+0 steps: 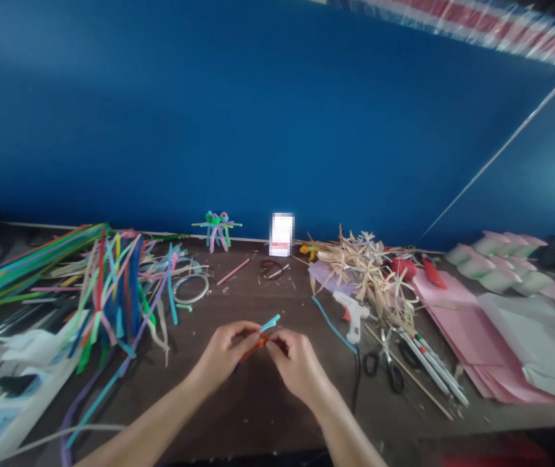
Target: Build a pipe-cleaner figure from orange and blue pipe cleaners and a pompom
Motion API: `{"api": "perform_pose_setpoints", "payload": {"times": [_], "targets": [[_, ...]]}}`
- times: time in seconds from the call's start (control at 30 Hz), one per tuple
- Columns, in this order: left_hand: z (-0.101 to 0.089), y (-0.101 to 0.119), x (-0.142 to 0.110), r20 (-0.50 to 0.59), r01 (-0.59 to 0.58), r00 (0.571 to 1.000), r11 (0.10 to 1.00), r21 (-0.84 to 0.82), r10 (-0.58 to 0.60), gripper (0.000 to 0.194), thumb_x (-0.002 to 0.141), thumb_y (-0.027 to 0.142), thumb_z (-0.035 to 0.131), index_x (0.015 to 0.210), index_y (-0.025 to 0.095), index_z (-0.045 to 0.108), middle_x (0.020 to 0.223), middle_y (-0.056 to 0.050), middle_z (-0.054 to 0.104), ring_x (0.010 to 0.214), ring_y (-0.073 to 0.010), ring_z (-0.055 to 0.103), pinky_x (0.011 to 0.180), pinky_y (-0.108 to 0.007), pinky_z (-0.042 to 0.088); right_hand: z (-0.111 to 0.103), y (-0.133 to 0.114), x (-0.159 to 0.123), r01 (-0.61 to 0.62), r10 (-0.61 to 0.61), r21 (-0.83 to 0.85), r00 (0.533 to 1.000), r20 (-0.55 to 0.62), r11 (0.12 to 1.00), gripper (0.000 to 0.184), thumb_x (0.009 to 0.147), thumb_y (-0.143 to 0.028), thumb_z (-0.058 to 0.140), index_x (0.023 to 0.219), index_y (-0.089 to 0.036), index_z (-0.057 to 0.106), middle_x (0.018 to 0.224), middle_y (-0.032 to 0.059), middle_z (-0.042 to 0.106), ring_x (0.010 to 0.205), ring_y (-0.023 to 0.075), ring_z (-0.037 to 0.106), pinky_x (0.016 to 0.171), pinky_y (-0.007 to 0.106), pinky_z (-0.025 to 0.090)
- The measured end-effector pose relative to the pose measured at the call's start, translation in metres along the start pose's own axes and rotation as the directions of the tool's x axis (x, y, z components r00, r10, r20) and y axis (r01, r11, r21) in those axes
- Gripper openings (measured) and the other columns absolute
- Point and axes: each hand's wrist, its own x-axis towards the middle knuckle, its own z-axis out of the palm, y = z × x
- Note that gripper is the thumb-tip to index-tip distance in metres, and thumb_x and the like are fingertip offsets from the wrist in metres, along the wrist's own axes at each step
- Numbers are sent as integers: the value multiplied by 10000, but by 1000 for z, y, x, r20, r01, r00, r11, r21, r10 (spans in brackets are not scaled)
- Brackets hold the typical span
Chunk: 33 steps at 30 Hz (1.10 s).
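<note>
Over the middle of the dark table, my left hand (232, 345) pinches a light blue pipe cleaner (270, 323), whose end sticks up past the fingertips. Close beside it, my right hand (295, 358) has thumb and fingers closed on an orange pipe cleaner (256, 345) that runs between both hands. A bit of dark purple shows under the left fingers. How the pieces join is hidden by the fingers and blur. Beyond the hands, several finished-looking pipe cleaner figures (217, 230) in green, pink and purple stand near the wall.
Bundles of coloured pipe cleaners (116, 285) and a power strip (38, 389) lie left. A clear ring (191, 288) is nearby. On the right are a glue gun (354, 316), scissors (384, 363), dried straw pieces (369, 266) and pink sheets (462, 331). A blue wall (258, 117) stands behind.
</note>
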Motion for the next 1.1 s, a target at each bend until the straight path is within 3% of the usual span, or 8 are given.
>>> {"api": "perform_pose_setpoints", "payload": {"times": [0.23,0.37,0.5,0.63,0.73,0.83,0.97,1.1], "targets": [[-3,-1,1,-96,-129,980,928,350,173,202,751,277,505,761,154,665,710,-46,637,688,-169,546,682,-284,410,-1,-15,-8,83,-84,-278,996,7,957,124,775,-173,488,760,-213,605,669,-12,627,594,121,556,552,195,345],[-4,-2,-3,-24,-311,903,693,651,428,157,756,224,503,737,204,658,655,-23,629,725,-183,532,875,-436,299,-5,-20,-11,145,-146,-426,989,30,893,120,779,-141,479,763,-204,580,709,-5,619,652,124,562,584,204,333],[-4,6,-8,121,-436,837,515,738,534,174,764,171,481,737,227,643,643,0,617,768,-176,529,955,-497,158,-17,-26,-7,157,-155,-505,987,47,849,111,786,-168,491,725,-194,579,706,5,597,641,126,543,576,215,323],[-9,10,-7,252,-505,856,626,594,451,159,772,185,487,746,222,639,718,4,639,771,-153,551,981,-453,154,-26,-15,7,99,-78,-265,993,88,959,83,753,-187,539,734,-193,620,720,-2,606,656,114,542,599,200,353],[-11,7,-5,235,-352,932,847,399,277,141,765,255,516,750,200,645,712,4,648,689,-135,566,958,-390,244,-24,3,17,-84,73,34,965,253,996,145,761,-231,517,710,-163,633,584,-18,575,516,91,498,491,181,350],[-8,3,-2,157,-70,986,990,126,50,186,719,324,565,693,152,629,648,-8,627,613,-135,547,717,-278,412,-15,15,18,-183,145,124,954,262,975,165,759,-209,480,732,-154,634,515,-39,524,417,73,431,421,174,320],[-2,-3,2,134,246,967,922,-299,-214,222,657,338,619,688,123,578,559,3,578,432,-69,440,432,-181,323,-8,7,12,-46,44,22,996,74,999,227,778,-151,418,859,-176,628,581,-17,567,522,103,512,514,186,379],[0,-8,6,156,330,944,803,-496,-291,255,595,340,679,667,117,579,554,1,575,421,-52,441,408,-160,299,-9,-5,7,40,-38,-162,999,18,986,229,786,-135,420,853,-199,629,731,15,640,681,137,579,632,208,399]]}}
